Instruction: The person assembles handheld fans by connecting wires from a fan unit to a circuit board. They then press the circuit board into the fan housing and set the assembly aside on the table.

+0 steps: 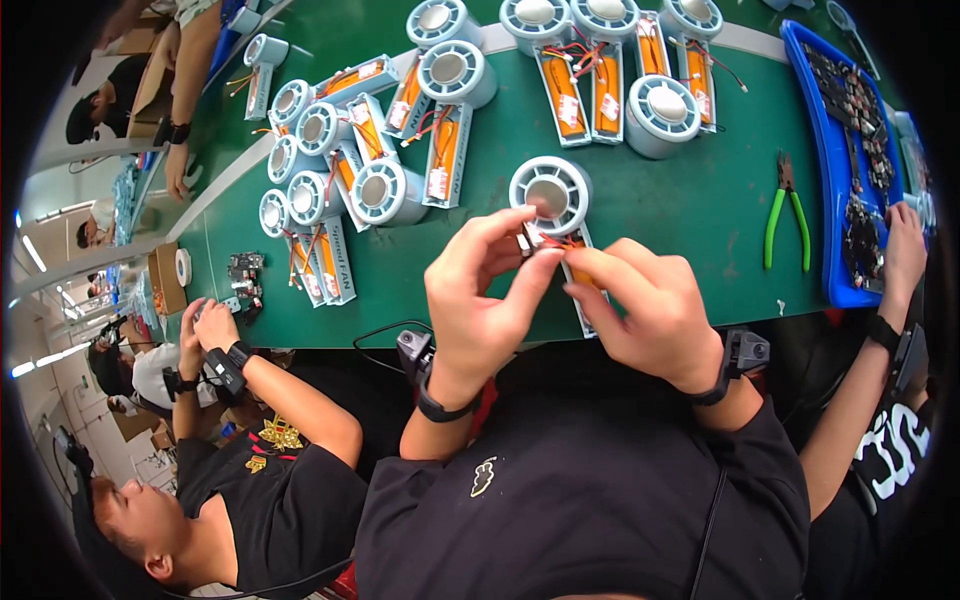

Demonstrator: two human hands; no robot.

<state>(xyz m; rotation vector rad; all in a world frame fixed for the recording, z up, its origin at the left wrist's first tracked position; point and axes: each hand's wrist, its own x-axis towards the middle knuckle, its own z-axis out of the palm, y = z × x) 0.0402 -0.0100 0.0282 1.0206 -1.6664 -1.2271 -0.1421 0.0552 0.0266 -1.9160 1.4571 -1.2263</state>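
Observation:
A light-blue handheld fan (549,198) lies in front of me, its round ribbed head with a silver disc pointing away. Its uncovered handle, holding an orange battery (582,277), runs under my hands. My left hand (485,295) pinches a small white connector (531,238) between thumb and forefinger, just below the fan head. Close beside it, my right hand (650,305) has its fingertips closed on thin red wires (562,242) leading to that connector. My fingers partly hide the connector and the handle.
Several similar fans with orange batteries lie left (388,190) and at the back (605,95). Green-handled cutters (787,215) rest to the right, by a blue tray (832,200) of small circuit boards. Co-workers sit at both sides; one's hand (905,245) is beside the tray.

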